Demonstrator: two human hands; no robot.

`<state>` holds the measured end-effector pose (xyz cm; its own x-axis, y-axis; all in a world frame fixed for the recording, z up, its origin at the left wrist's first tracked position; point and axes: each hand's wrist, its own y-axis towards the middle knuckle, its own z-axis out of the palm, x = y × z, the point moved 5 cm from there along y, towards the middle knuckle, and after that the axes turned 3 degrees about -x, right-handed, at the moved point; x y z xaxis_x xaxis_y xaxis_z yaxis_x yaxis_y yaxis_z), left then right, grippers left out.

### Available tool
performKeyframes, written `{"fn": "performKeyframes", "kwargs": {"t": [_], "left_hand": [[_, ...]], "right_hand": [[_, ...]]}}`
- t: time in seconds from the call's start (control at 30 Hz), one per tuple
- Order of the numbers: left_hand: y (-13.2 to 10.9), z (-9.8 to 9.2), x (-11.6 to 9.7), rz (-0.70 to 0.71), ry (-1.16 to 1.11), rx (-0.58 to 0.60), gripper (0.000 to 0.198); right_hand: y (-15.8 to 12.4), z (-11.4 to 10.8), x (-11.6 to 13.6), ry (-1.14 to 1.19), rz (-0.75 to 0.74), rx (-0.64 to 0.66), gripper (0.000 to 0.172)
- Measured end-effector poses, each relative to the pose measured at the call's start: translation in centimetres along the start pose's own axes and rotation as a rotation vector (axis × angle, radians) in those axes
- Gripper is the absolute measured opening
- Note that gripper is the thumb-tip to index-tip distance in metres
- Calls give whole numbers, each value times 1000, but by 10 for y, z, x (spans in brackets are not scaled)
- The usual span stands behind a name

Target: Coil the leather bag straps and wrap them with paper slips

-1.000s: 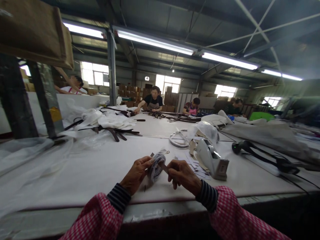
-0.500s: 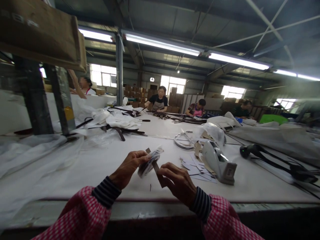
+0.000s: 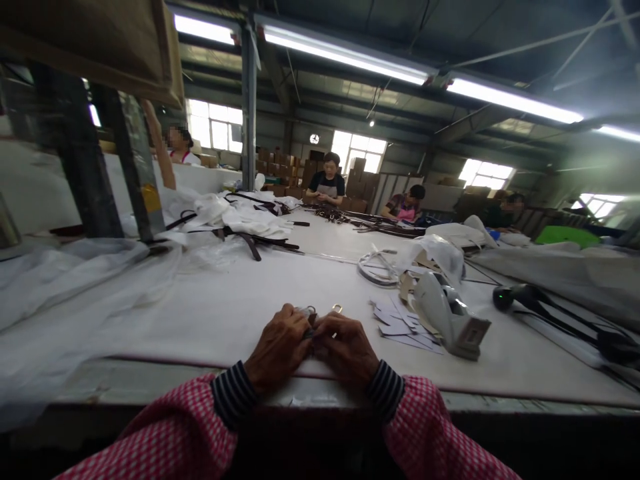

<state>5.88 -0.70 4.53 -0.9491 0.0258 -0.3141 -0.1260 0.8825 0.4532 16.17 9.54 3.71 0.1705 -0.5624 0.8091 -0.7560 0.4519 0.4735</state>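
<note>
Close together near the table's front edge, my left hand point(image 3: 284, 341) and my right hand point(image 3: 350, 343) are both closed on a small plastic-wrapped bundle with a brown strap point(image 3: 313, 319). My fingers cover most of it, and only a bit of clear wrap and brown material shows between them. Just beyond my right fingers a small pale metal loop point(image 3: 337, 308) sticks up, perhaps a buckle. Whether it belongs to the bundle I cannot tell. To the right of my right hand lies a spread of white paper slips point(image 3: 403, 323).
A grey tape dispenser point(image 3: 447, 317) stands right of the slips, with a black device point(image 3: 550, 313) farther right. Behind are a coiled light band point(image 3: 377, 268), white wrapping point(image 3: 245, 220) and dark straps point(image 3: 250, 243). Metal posts point(image 3: 135, 167) rise at left. Several people work across the table.
Both hands have drawn together and nearer the table edge. The bundle and strap, plainly visible between them before, are now mostly covered by my fingers. The view has tilted slightly.
</note>
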Motion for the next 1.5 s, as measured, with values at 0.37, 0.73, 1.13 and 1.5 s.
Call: {"fn": "performKeyframes", "kwargs": {"t": [0.37,0.73,1.13,1.5], "left_hand": [[-5,-6,10,-213,-340,-111,39],[8,-12,19,-359,-352,-191,17],[7,-20,27,-427,-492,-220,27],[5,-20,27,-361,-554,-182,31]], "right_hand": [[11,1,-7,222,393,35,35],[23,0,-5,106,468,83,20],[46,10,6,-67,411,249,13],[41,12,-5,-90,309,185,15]]}}
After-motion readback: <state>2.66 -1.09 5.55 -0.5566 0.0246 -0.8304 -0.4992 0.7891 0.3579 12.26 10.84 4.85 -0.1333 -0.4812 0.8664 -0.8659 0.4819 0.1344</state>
